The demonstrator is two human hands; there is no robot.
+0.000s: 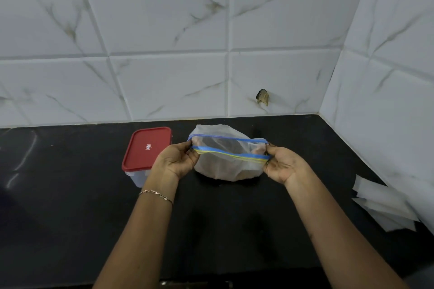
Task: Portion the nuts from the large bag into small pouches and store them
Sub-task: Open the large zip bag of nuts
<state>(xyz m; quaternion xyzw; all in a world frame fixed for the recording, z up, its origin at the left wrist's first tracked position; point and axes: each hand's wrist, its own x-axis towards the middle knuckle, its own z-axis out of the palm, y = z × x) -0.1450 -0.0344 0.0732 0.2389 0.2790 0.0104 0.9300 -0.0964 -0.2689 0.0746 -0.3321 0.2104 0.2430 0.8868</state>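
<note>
- Tiled wall [164, 30]: glossy white marble-pattern tiles with grey veins. It runs along the far side and turns a corner at the right. One tile near the counter has a small chipped hole [263, 97].
- Countertop [70, 206]: flat, black, polished stone with faint reflections. Judged hard and somewhat slick under plastic film.
- Large bag [225, 169]: rests on the countertop at centre, towards the far side, just right of the container.
  - Material is thin, cloudy, translucent film, crumpled and rounded at the base.
  - Dark lumps, presumably the nuts, show dimly through the film.
  - Judged soft and limp, with a bottom-heavy, shifting load.
  - Hold it at the stiffened mouth or support it from below. The film walls will probably slip and buckle.
- Container [148, 148]: rounded-rectangular red lid, closed, on a clear plastic box. It is rigid and stands left of the large bag.
- Small pouches [385, 204]: a loose, fanned stack of flat, pale, translucent sheets at the near right, against the side wall. Judged very light and easily scattered.
- Left hand [178, 159]: pinches the left end of the bag mouth.
- Right hand [284, 166]: pinches the right end. The hands are apart, with the mouth stretched between them.
- Zip strip [230, 156]: blue and yellow-green tracks, separated, so the mouth is open. It is the stiffest part of the bag.
- Bracelet [156, 193]: a thin chain on the left wrist.
</note>
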